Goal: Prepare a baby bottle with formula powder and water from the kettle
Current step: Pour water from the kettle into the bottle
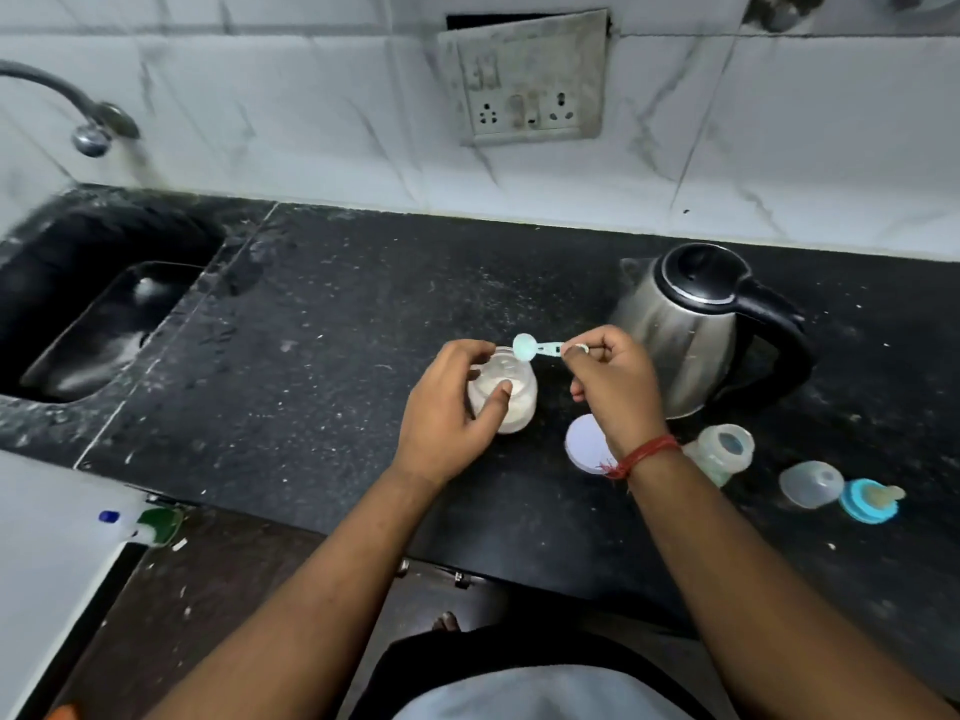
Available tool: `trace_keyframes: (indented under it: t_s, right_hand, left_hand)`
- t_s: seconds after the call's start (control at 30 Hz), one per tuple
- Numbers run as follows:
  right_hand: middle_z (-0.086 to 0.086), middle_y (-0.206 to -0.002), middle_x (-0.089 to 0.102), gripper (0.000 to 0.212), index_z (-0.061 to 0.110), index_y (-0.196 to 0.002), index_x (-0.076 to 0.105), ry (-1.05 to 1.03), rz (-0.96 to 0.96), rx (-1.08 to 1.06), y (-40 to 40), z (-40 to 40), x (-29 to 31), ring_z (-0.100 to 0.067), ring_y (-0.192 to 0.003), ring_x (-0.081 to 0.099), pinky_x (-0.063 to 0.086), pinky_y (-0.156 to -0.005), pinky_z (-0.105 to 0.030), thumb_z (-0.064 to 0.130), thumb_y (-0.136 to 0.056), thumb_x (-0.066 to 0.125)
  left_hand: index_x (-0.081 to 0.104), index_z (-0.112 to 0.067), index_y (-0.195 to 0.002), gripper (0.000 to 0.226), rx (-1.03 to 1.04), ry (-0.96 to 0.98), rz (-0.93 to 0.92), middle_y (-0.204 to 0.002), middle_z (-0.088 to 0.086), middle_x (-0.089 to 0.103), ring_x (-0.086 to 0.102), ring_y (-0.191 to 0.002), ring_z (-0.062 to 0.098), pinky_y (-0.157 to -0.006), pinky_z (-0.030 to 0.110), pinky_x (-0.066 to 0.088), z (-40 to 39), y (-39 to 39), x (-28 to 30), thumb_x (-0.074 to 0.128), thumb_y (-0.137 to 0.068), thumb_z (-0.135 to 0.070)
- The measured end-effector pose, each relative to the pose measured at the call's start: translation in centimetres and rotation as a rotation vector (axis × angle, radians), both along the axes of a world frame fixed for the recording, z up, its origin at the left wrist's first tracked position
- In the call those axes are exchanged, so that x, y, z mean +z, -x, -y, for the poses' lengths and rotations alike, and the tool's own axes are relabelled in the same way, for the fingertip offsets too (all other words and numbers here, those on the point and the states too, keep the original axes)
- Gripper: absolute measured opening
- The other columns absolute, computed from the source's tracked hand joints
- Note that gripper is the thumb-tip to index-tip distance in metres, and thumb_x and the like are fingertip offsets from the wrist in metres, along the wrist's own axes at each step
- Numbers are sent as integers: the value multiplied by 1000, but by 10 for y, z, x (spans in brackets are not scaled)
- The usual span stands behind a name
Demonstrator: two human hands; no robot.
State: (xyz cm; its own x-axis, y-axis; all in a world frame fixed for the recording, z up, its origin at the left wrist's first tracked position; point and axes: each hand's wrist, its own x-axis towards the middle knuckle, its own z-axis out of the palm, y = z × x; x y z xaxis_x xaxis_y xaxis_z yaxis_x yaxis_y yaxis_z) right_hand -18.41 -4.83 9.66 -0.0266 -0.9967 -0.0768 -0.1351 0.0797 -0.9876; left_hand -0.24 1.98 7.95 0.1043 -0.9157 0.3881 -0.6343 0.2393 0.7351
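Head view: a black speckled desk (pixel 363 314) is seen from above, with a white marbled wall behind.
Sink: a dark sink (pixel 98 324) is set into the desk at the far left, under a curved tap (pixel 78 114).
Kettle: a steel kettle (pixel 696 324) with black lid and handle stands upright at the right, just behind the right hand.
Jar: a small clear jar (pixel 511 402) holding white powder stands open on the desk, between the two hands.
Baby bottle: a clear baby bottle (pixel 722 452) lies tilted, open, right of the right wrist; water level cannot be told.
Lid: a white round lid (pixel 584 441) lies flat, partly hidden under the right wrist.
Cap and teat: a clear cap (pixel 810 483) and a blue teat ring (pixel 870 501) lie just beside each other, far right.
Left grip: the left hand (pixel 447 407) is curled round the jar, thumb across its front.
Right grip: the right hand (pixel 613 387) pinches the handle of a pale blue scoop (pixel 524 347), whose bowl is held just over the jar's mouth.
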Motion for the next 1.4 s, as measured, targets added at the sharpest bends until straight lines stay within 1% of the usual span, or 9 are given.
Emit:
trace_keyframes:
  t_s: [0.2,0.37,0.47,0.6,0.8,0.97,1.07,1.23,1.4]
  right_hand:
    - [9,-65,54,10,16,-75,66,131,-419,87,-31,4,-20,-11,-63,52,47,-65,-33,12,-83,69]
    - [13,-81,45,4,24,-85,69,223,-682,173,-43,8,-27,-12,-73,53,43,-64,-32,28,-88,68]
    - [14,-84,45,8,25,-97,71,200,-657,167,-43,9,-29,-8,-72,50,47,-69,-32,28,-89,70]
    - [15,-80,44,12,25,-101,72,227,-626,107,-36,5,-26,-3,-68,48,49,-70,-33,25,-89,70]
    - [9,-79,48,11,23,-99,70,342,-508,-26,-9,-1,1,-11,-70,53,49,-69,-29,17,-91,66]
    - [-12,-78,54,12,20,-95,68,374,-241,-193,29,0,41,-13,-63,50,45,-61,-24,10,-91,63]
    - [-5,-81,55,20,30,-91,66,417,-147,-275,58,4,60,-16,-65,54,49,-61,-30,11,-90,62]
    - [-2,-80,55,20,27,-89,64,447,-151,-342,109,9,68,-13,-65,51,47,-60,-27,7,-90,62]
    - [7,-91,54,14,23,-97,65,511,-246,-364,153,11,61,-1,-74,53,46,-70,-15,12,-88,66]
  left_hand:
    - [56,-15,-131,47,58,-27,2,-128,-4,60,59,-121,9,-104,29,48,0,-41,-9,63,-93,-41]
    - [52,-19,-135,50,34,-62,3,-132,-10,56,54,-125,4,-106,18,42,5,-51,-14,62,-93,-45]
    - [50,-23,-137,52,16,-80,-1,-135,-12,55,54,-127,2,-105,14,40,11,-52,-16,61,-93,-48]
    - [50,-21,-138,52,-20,-60,3,-135,-12,54,53,-127,4,-106,18,42,20,-45,-17,62,-94,-45]
    - [52,-17,-136,49,-122,17,4,-137,-7,53,53,-128,5,-104,15,40,31,-18,-9,62,-95,-41]
    - [53,-15,-131,44,-212,81,6,-128,-6,54,58,-117,11,-97,22,48,40,24,-1,64,-93,-34]
    - [52,-16,-129,42,-298,81,-16,-124,-9,52,59,-112,12,-96,26,51,42,55,-1,65,-92,-32]
    - [53,-16,-130,43,-400,-17,-3,-125,-4,55,60,-115,14,-98,37,53,39,103,-12,65,-93,-35]
    - [49,-16,-136,55,-457,-135,-42,-129,-7,54,56,-123,5,-107,20,44,38,145,-21,65,-91,-43]
